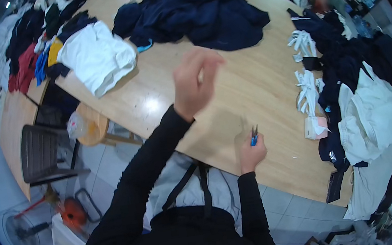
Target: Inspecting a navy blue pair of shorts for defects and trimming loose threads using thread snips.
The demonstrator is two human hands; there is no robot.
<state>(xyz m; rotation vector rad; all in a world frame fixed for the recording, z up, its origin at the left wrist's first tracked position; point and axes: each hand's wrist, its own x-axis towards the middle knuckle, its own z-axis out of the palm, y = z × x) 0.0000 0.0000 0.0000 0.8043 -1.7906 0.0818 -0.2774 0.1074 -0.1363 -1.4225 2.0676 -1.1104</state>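
The right grip (253, 153) holds blue snips (254, 138), I cannot tell the blurred left grip's (194, 84) state, and heaped navy cloth (201, 10) lies unheld.

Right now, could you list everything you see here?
Worktable: one, pale wood, centre
Side table: one, pale wood, left
Thread snips: one, blue, worktable's near side
Garment heap: one, navy, top centre
Cloth bundle: one, white, upper left
Fabric strips: two bunches, white, right
Boxy item: one, pinkish, by strips
Garment pile: one, navy and white, right
Mixed garments: several, multicoloured, upper left
Stool: one, pale wood, left
Chair: one, brown, left
Fan: one, grey, lower left
Left hand: one, bare, over worktable
Right hand: one, bare, gripping snips
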